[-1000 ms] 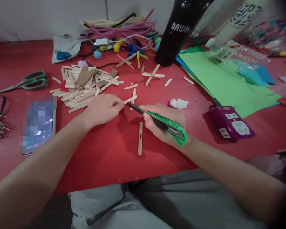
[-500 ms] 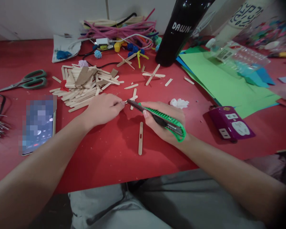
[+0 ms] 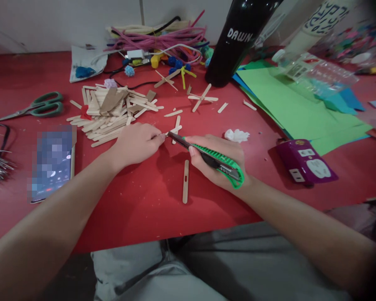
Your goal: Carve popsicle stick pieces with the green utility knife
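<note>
My left hand [image 3: 138,144] is closed, pinching the near end of a wooden craft stick [image 3: 178,128] low over the table. In my right hand [image 3: 207,171] is a green box cutter [image 3: 224,159], its tip pointing left and meeting that stick just past my left fingertips. Another short stick lies beneath or across the pinched one; whether they touch I cannot tell. Closer to me rests a craft stick with a slot cut in its middle [image 3: 186,184]. Beside my left hand spreads a pile of craft sticks [image 3: 105,121]. Farther back are crossed sticks [image 3: 202,98].
Green-handled scissors [image 3: 45,104] and a phone [image 3: 53,163] lie left. A black bottle [image 3: 228,46] stands behind, near pink pipe cleaners [image 3: 163,37]. On the right are green paper sheets [image 3: 288,104], a clear plastic bottle [image 3: 319,73], a purple box [image 3: 307,163] and crumpled white tissue [image 3: 237,135].
The whole view has shifted slightly. Both hands keep their grips, and the box cutter stays almost in the same place against the stick.
</note>
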A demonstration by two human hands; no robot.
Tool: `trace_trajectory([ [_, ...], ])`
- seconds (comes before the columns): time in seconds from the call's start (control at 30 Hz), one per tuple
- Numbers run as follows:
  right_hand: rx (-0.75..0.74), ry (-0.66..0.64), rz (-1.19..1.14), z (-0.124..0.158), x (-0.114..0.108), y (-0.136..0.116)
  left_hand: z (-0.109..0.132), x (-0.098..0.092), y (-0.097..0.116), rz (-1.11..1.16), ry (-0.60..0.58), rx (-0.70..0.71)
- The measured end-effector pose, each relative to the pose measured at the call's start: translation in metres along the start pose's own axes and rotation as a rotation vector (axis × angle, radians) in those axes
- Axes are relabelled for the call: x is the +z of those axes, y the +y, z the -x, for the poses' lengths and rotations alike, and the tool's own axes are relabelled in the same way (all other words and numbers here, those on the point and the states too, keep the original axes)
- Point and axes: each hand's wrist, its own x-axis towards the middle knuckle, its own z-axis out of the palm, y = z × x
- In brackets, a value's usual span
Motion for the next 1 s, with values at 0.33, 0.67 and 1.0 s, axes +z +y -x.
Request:
trace_trajectory([
  [0.33, -0.012, -0.032, -0.015, 0.0003, -0.0004, -0.0031, -0.0018, 0.0006, -0.0026, 0.001, 0.011, 0.000],
  [0.67, 0.171, 0.077, 0.039, -0.0028, -0.0028, -0.0043, 0.0014, -0.0032, -0.0001, 0.054, -0.016, -0.008],
  [1.0, 0.141, 0.075, 0.015, -0.0026, -0.0011, -0.0022, 0.0003, -0.0020, -0.0028, 0.070, -0.004, -0.001],
])
